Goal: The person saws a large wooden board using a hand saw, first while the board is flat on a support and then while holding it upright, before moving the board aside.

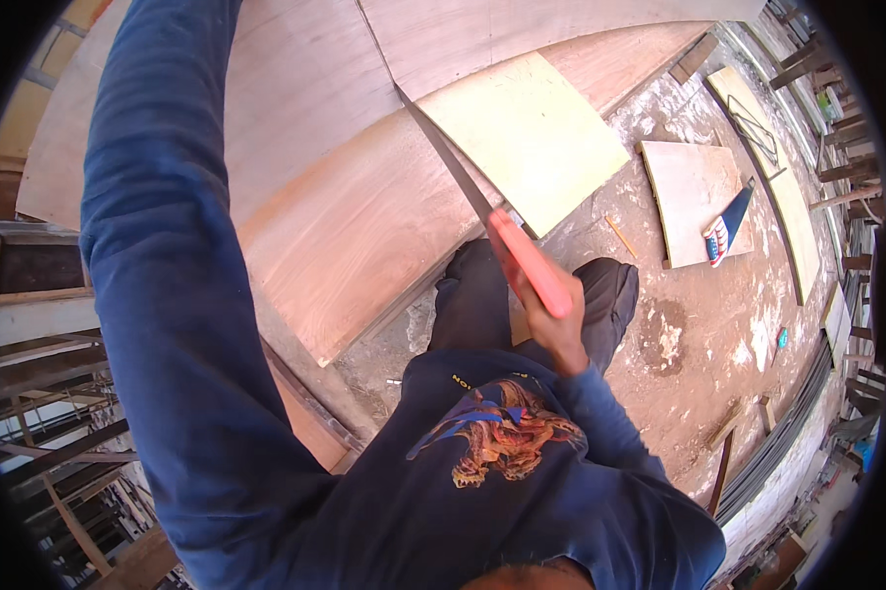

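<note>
My right hand is wrapped round the red handle of a handsaw. The blade slants away from me to the far left, and its tip end meets a dark cut line in a large plywood sheet. Right beside the blade lies a pale, squarish board. Below the sheet is a reddish plywood panel. My left arm stretches far forward over the sheet's left side, and its hand is beyond the top of the picture.
On the right, a second handsaw rests on a loose board. A long narrow plank carries a bent metal rod piece. A thin yellow stick lies on the stained floor. Timber racks stand at left.
</note>
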Tool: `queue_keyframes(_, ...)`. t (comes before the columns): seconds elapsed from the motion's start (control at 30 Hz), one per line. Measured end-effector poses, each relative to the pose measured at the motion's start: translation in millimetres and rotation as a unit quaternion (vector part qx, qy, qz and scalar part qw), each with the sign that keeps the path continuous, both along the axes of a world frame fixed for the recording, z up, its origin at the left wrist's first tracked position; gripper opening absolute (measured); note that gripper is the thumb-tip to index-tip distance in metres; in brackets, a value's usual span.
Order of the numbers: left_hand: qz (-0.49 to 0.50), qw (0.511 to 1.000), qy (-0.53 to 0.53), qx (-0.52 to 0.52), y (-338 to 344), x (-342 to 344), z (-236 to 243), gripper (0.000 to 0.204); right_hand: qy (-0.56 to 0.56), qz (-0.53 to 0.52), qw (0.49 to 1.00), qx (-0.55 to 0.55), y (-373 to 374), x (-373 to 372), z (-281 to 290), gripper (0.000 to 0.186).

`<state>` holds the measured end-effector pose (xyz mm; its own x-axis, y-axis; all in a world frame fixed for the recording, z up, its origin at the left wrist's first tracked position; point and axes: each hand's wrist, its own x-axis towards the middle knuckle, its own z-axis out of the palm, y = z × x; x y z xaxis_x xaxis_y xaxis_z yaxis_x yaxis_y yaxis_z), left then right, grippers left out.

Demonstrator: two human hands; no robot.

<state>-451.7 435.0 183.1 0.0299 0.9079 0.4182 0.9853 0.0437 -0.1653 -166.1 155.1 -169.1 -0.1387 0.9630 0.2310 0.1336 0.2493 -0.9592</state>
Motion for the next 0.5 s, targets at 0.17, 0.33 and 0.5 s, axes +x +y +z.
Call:
queue_keyframes(0.17, -0.024, 0.999, -0.046, 0.002, 6.4, 30.4, 17.5, 0.099, -0.044, -0.062, 0.997, 0.002, 153.2, -73.6, 22.9, 0.040)
queue_keyframes(0.33, 0.019, 0.999, -0.038, -0.012, -1.6, -18.2, 5.1, 0.097, -0.015, -0.027, 0.999, 0.026, 17.3, -21.0, -7.9, 0.044)
queue_keyframes(0.5, 0.007, 1.000, -0.027, 0.003, 5.0, -7.9, 16.1, 0.094, -0.014, -0.019, 1.000, -0.017, -25.7, 13.4, 7.1, 0.044)
